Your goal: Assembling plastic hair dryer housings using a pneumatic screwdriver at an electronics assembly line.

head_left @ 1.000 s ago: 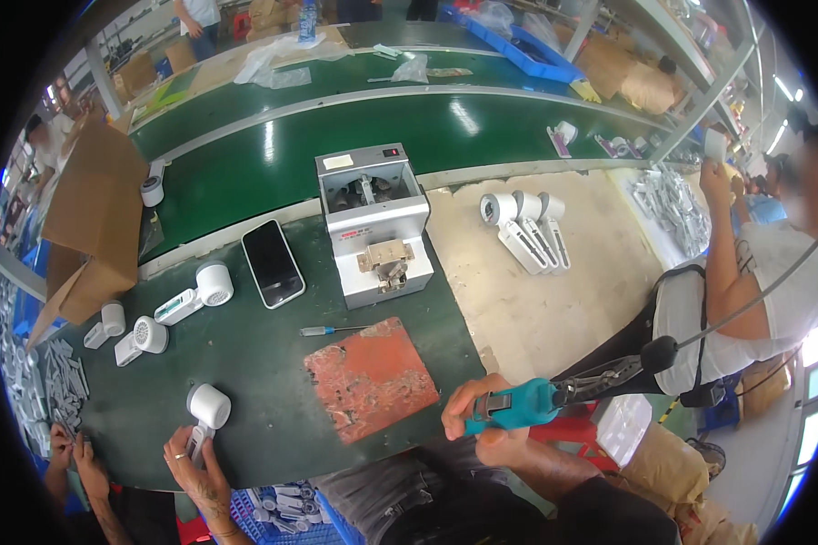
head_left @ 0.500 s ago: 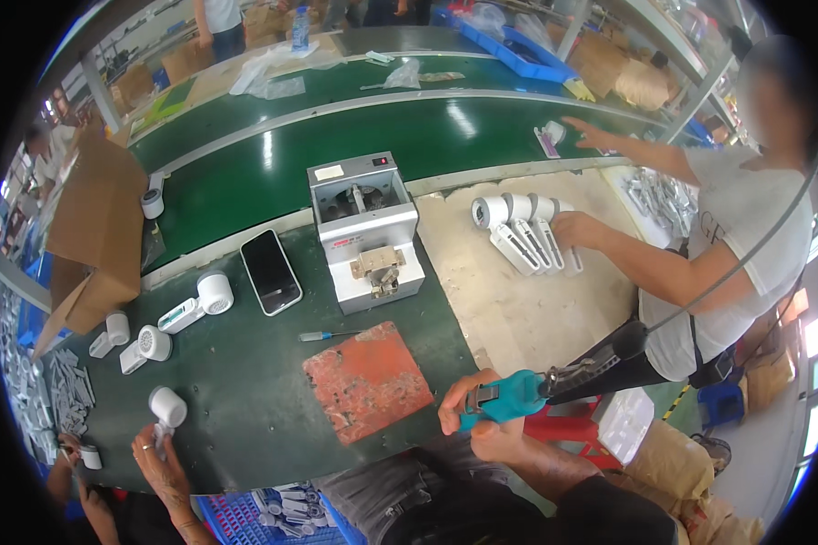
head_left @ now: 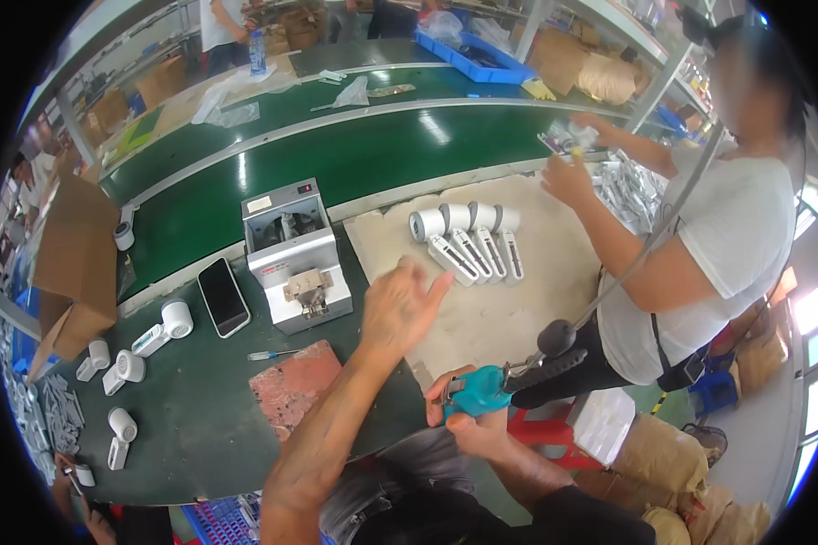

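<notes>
My left hand point(head_left: 402, 304) is held in the air over the edge of the beige board, fingers stretched and thumb apart, a little blurred. Nothing is in it. Just beyond its fingertips, several white handheld fans point(head_left: 456, 259) lie in a slanted row, round heads side by side, slotted handles toward me. My right hand point(head_left: 477, 431) grips a teal electric screwdriver point(head_left: 478, 392), which hangs from a coiled spring and cable. Its tip cannot be made out. Another white handheld fan point(head_left: 120, 439) lies alone at the near left of the green bench.
A grey bench machine point(head_left: 300, 259) stands mid-bench, beside a phone point(head_left: 224, 296). A small screwdriver point(head_left: 273, 355) and worn red pad point(head_left: 293, 386) lie nearer me. More fans point(head_left: 162, 329) lie left, by a cardboard box point(head_left: 77, 250). A co-worker stands at the right, hands over grey parts point(head_left: 629, 191).
My left hand has let go of the fan at the near left and swung right toward the row. The co-worker's near hand has left the row. My view has shifted right.
</notes>
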Demonstrator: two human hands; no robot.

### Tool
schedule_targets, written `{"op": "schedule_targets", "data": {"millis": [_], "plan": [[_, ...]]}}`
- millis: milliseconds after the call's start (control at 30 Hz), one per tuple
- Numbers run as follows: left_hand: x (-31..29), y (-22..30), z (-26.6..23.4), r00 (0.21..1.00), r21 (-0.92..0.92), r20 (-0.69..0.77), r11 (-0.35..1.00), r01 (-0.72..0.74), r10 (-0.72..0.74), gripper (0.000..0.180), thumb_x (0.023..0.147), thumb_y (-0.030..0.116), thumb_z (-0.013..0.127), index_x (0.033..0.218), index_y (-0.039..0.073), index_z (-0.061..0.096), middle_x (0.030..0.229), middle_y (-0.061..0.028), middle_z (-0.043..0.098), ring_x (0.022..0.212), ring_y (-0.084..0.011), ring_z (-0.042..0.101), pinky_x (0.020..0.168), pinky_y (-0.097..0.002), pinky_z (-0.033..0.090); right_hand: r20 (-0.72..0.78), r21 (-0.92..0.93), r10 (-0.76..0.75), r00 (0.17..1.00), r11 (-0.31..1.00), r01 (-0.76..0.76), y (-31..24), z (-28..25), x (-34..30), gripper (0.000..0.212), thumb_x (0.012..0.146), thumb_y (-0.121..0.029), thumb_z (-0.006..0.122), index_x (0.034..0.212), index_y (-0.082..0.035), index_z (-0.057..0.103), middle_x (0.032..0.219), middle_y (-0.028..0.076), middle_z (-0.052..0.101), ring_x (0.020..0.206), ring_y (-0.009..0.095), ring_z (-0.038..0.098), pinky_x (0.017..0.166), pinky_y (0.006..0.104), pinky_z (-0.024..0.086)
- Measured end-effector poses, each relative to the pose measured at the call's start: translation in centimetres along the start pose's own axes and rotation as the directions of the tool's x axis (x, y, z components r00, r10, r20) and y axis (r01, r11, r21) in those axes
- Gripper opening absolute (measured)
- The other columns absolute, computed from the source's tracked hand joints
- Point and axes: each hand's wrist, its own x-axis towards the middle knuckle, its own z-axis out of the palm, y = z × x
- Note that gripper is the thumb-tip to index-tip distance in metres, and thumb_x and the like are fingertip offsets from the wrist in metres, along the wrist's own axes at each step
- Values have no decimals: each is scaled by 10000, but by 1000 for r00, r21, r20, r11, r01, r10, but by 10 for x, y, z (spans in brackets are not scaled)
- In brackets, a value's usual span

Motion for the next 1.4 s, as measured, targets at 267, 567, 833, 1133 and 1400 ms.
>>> {"op": "schedule_targets", "data": {"millis": [267,567,833,1133,1400], "plan": [[76,-13,62,963,237,-18,935,265,-268,658,854,589,642,1127,-10,640,1153,-231,656,1119,-393,616,965,-467,488,-98,-114,3,995,993,-14,-19,-24,-27,682,824,-534,796,1098,48,567,795,86,628,704,160,630,635,292,502],[-28,-11,-19,952,36,-262,987,-157,161,229,827,187,717,965,17,651,920,-153,678,816,-376,673,785,-441,545,-77,-107,92,993,989,-100,-24,-29,-1,668,830,-483,814,1121,61,559,835,86,614,759,167,624,684,313,512],[-135,-40,-94,942,325,-202,926,-192,266,262,824,86,731,1065,4,669,1027,-148,656,982,-341,636,844,-444,518,3,-59,13,1000,998,-13,-8,12,21,554,931,-417,691,1151,78,575,788,66,595,726,143,579,650,298,467],[-139,-74,-117,968,254,-104,948,-194,226,251,852,100,719,1092,34,690,1081,-106,663,984,-323,619,861,-437,499,67,119,-234,970,967,225,3,99,129,702,874,-649,662,1091,7,534,703,57,530,614,179,531,562,334,444],[-148,-85,-112,938,319,-131,909,-267,322,354,863,291,744,1116,49,690,1128,-79,636,1003,-283,603,892,-451,494,123,-87,-384,915,914,396,49,122,192,580,959,-546,623,1028,25,544,696,54,537,616,161,564,572,306,471]]}}
